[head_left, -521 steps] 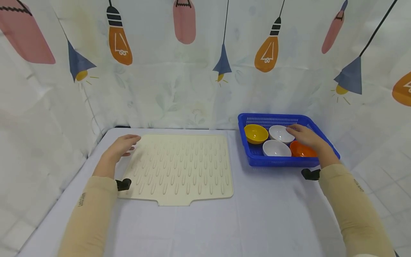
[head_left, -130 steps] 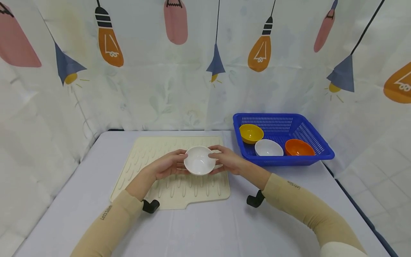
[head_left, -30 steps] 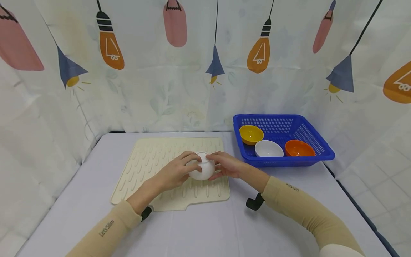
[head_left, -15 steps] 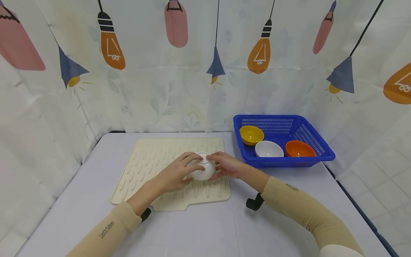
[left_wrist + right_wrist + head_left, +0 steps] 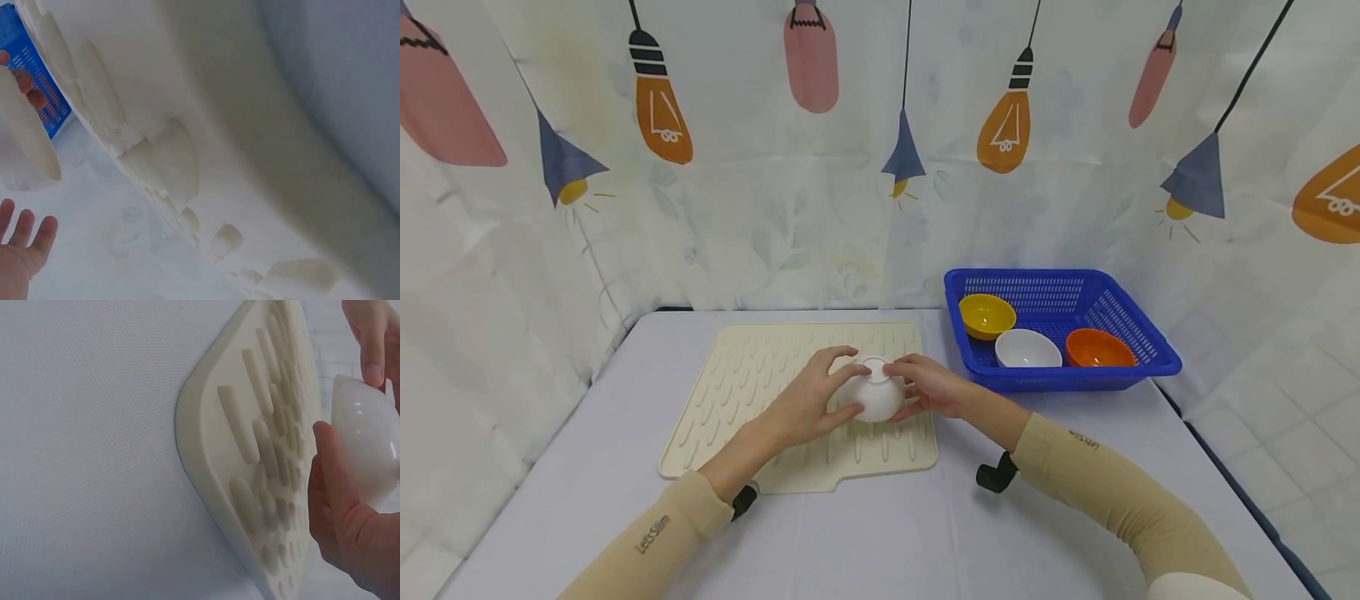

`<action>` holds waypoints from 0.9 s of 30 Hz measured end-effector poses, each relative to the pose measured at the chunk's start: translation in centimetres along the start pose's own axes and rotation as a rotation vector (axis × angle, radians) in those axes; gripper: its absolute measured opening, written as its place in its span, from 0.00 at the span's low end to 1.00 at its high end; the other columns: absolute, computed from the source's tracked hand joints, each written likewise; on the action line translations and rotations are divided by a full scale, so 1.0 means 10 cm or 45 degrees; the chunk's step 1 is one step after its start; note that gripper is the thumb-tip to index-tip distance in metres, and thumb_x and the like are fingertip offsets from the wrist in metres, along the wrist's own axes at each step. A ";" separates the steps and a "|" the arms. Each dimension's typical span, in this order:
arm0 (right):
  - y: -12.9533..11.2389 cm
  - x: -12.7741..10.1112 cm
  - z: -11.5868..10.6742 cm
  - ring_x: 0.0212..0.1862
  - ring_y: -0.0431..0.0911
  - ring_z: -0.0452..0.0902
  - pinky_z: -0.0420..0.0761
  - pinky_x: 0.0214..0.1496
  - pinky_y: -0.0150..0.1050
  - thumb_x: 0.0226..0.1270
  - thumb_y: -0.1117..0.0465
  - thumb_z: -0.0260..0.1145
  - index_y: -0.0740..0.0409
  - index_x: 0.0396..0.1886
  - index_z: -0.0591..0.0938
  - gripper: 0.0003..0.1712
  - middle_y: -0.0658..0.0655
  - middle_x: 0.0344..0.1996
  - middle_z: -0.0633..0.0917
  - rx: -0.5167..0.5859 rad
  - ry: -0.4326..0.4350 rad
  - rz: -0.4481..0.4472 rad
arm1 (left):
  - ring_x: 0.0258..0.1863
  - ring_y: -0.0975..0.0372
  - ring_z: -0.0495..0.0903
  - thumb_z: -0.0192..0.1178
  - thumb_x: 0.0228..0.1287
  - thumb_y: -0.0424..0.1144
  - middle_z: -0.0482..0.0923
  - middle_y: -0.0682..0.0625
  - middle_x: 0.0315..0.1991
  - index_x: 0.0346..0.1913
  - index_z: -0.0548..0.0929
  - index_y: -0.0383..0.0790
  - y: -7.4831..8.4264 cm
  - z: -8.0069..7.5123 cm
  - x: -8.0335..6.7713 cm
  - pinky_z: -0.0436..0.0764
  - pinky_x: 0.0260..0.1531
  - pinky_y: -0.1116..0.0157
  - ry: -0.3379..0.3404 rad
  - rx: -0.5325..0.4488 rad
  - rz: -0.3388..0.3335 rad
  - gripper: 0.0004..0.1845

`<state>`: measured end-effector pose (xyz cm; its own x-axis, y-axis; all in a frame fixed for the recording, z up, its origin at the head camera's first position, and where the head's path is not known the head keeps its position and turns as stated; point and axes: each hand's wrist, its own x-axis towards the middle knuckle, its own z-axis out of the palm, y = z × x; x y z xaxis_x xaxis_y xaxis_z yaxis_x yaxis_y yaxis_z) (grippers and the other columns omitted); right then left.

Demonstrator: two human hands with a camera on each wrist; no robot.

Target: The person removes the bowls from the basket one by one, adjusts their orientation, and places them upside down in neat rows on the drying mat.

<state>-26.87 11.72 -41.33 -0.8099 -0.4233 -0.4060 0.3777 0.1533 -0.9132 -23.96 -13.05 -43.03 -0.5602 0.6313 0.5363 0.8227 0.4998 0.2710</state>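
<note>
A white bowl [image 5: 878, 402] is held over the cream ridged draining mat [image 5: 760, 392], its foot ring turned up toward the head camera. My right hand [image 5: 936, 387] grips the bowl's right side, thumb near the foot ring and fingers around the side. On the left, my left hand [image 5: 808, 400] spreads its fingers around the bowl; the thumb lies at the bowl's side and one finger reaches toward the foot ring. In the left wrist view, fingers [image 5: 44, 240] of that hand extend apart from the bowl [image 5: 22, 150]. The right wrist view shows the right hand [image 5: 353, 525] cupping the bowl [image 5: 365, 434].
A blue plastic basket [image 5: 1067, 379] stands at the back right of the white-covered table [image 5: 865, 542]. It holds a yellow bowl [image 5: 987, 317], another white bowl [image 5: 1028, 348] and an orange bowl [image 5: 1101, 348]. A printed curtain [image 5: 737, 225] hangs behind.
The white bowl came from the basket to above the mat and was turned from mouth-up to foot-up. Just now my left fingers have spread and lifted; the right hand stays in place.
</note>
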 end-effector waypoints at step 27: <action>0.05 0.02 0.03 0.59 0.60 0.77 0.88 0.44 0.48 0.78 0.47 0.62 0.68 0.70 0.68 0.35 0.66 0.64 0.73 -0.025 0.018 -0.063 | 0.70 0.45 0.69 0.74 0.63 0.47 0.69 0.39 0.69 0.63 0.74 0.45 -0.05 0.02 0.02 0.73 0.64 0.44 -0.159 -0.173 -0.225 0.30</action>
<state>-26.69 11.41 -41.81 -0.8337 -0.4180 -0.3609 0.3284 0.1503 -0.9325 -24.53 -13.04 -43.17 -0.6970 0.6137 0.3708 0.7118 0.5299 0.4611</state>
